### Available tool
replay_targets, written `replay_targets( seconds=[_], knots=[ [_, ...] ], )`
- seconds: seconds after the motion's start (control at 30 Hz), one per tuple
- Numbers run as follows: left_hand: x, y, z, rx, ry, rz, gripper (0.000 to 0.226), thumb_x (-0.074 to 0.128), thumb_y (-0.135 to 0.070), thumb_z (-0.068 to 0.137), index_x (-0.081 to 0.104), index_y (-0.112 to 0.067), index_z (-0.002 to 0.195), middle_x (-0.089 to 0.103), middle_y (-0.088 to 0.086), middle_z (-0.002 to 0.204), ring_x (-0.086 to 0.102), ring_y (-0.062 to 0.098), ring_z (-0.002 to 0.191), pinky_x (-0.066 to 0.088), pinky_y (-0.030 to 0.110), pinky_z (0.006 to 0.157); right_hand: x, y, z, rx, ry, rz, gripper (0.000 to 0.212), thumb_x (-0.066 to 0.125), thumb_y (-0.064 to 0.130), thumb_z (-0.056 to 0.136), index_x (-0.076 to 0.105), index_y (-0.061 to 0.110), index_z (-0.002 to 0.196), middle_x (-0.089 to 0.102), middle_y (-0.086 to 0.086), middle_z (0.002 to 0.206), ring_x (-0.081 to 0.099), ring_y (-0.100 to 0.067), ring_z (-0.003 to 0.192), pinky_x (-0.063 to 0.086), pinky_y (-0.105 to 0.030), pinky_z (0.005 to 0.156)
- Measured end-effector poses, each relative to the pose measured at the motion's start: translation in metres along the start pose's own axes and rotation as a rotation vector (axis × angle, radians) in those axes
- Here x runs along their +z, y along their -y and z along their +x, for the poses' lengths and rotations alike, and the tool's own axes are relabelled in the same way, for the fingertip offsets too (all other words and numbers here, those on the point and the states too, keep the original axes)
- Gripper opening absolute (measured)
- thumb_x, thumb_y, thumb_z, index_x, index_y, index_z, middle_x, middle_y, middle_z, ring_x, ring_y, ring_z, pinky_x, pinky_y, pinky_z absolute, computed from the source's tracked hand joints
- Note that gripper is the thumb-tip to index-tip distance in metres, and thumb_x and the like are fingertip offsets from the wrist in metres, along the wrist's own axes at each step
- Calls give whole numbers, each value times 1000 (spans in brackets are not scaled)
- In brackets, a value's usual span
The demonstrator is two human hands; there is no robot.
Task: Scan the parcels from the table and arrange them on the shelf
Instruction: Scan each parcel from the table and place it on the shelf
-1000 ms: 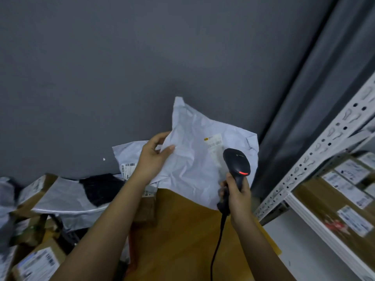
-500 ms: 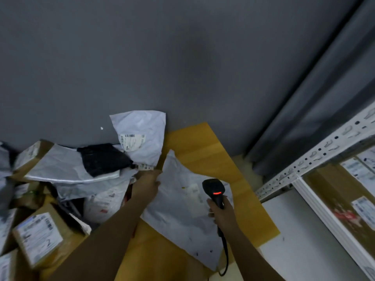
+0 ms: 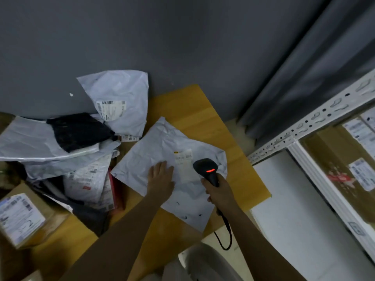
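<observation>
Evidently light and limp, the white poly mailer (image 3: 172,165) lies flat on the wooden table (image 3: 241,159), best gripped along an edge. It is crinkled, its barcode label (image 3: 183,157) facing up. The left hand (image 3: 161,179) presses it with flat fingers; the right hand (image 3: 220,191) grips a scanner (image 3: 206,169).

The room was dim and flatly lit, with weak shadows. Edges bowed from the wide lens, and the shelf (image 3: 316,126) looked smeared.
</observation>
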State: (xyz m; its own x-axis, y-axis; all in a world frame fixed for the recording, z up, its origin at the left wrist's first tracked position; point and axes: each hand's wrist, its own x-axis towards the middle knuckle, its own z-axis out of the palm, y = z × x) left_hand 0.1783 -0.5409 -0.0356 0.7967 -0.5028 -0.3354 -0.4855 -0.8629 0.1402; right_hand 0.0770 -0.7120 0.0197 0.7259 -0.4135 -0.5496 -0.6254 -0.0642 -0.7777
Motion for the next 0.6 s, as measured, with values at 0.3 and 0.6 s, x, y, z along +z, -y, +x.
replay_targets(
  seconds=[0.3,0.6],
  knots=[
    [37,8,3,-45,42,-26,66,48,-41,96,21,-17,151,9,11,160,8,31,147,9,46,118,16,7,-14,44,46,9,32,76,29,82,55,20,105,55,0,77,53,-13,61,46,-25,57],
    [39,9,2,-43,34,-85,69,46,-43,96,15,-17,152,6,11,160,5,31,148,8,46,119,16,3,-12,63,-22,-171,40,75,28,82,44,16,61,43,3,52,43,-9,49,36,-20,51]
  ],
)
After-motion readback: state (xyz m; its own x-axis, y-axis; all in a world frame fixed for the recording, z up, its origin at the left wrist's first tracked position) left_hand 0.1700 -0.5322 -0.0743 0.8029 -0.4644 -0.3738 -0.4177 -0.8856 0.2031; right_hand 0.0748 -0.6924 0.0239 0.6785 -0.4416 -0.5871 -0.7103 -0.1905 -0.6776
